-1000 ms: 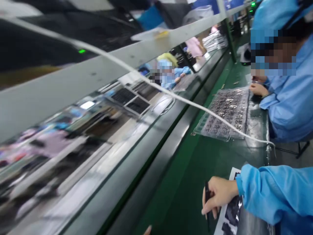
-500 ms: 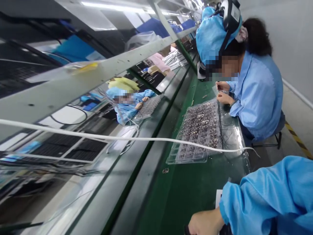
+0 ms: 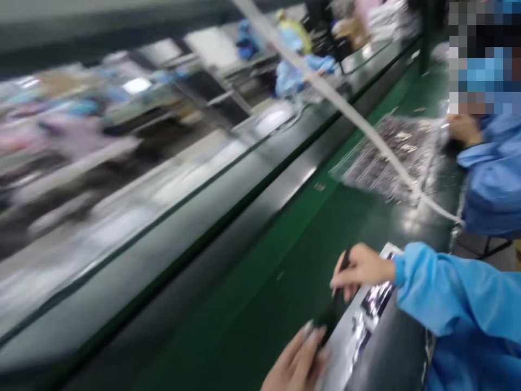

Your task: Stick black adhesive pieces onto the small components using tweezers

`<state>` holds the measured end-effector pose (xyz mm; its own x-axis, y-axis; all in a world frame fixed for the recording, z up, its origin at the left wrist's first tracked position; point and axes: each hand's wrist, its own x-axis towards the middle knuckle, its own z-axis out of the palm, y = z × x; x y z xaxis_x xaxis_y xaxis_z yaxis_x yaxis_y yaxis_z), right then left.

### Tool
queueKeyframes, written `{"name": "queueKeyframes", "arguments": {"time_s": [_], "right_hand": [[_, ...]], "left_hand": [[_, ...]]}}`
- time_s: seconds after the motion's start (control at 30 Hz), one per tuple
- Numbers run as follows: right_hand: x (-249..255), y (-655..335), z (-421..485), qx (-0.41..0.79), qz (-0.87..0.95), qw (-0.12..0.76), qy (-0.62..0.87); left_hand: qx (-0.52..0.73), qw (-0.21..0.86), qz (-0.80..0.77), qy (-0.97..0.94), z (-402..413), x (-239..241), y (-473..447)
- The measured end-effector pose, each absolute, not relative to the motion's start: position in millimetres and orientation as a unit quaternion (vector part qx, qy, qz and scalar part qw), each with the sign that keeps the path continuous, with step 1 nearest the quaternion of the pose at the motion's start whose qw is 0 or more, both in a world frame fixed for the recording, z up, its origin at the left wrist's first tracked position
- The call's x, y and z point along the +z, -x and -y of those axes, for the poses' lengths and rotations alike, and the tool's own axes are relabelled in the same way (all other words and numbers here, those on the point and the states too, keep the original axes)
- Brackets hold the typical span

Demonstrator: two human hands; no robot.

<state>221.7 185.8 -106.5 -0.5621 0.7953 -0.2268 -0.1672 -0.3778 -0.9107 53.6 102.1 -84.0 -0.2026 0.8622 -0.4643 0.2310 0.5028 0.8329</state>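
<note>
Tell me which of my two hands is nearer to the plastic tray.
Your right hand, in the blue sleeve, gripping a dark tool; your left hand is farther from the tray, at the bottom edge.

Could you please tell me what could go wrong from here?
The right hand holds a slim dark tool beside the pale sheet; a slip might scratch or shift its shiny pieces.
The white cord crosses in front of the clear trays; if it hangs close, it might snag them.
A small loose piece on the green tabletop might get lost.
</note>
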Motion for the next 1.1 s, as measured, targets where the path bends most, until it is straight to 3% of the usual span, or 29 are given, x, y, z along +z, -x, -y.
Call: {"name": "queueKeyframes", "arguments": {"time_s": [0.2,0.47,1.1], "right_hand": [[-116,-224,-191,0.726,0.482,0.339,0.354],[-115,-219,-183,0.721,0.495,0.314,0.370],[-115,-220,-185,0.751,0.439,0.366,0.329]], "left_hand": [[0.420,0.604,-0.645,-0.208,-87,-105,-66],[0.407,0.613,-0.635,-0.236,-88,-103,-72],[0.501,0.544,-0.644,-0.196,-87,-97,-49]]}}
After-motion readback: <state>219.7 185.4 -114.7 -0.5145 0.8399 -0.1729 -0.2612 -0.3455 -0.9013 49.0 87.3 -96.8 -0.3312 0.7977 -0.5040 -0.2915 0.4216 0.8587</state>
